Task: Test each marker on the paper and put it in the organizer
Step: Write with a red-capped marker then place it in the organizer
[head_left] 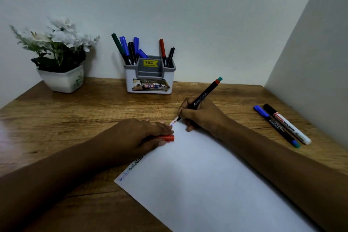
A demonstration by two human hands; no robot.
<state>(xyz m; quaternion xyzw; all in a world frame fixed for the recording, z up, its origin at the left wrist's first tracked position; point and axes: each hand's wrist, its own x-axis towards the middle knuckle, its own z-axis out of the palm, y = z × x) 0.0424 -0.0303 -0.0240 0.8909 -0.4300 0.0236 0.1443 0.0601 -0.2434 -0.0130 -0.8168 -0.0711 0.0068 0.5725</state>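
The right hand [199,115] pinches a black marker [204,96] in a writing grip, fingers pressed together round the lower barrel. The tip touches the far corner of the paper [197,175], at centre frame, where small red and blue marks show. The marker's long axis runs from that tip up and to the right, its red-and-teal end highest.

The left hand [143,133] lies on the paper's upper left edge, just left of the tip. Its fingers are together and stretched towards the corner, and a red cap [168,138] is held between them and the thumb. The cap lies roughly level, its exposed end pointing right, just below and left of the tip. Capping looks like a short move between the two hands.

The organizer [149,75] stands above and left of the right hand, at the back of the surface [94,103], well apart from it. The right hand seems the nearer one. It holds markers in its left and right compartments.

Most of the cap is under the fingers. The tip is too small to read. Writing along the paper's left edge is partly covered by the left forearm. The paper is cut off at the lower right. A blue marker [276,126] and a whiteboard marker [288,124] lie side by side at the right, apparently untested.
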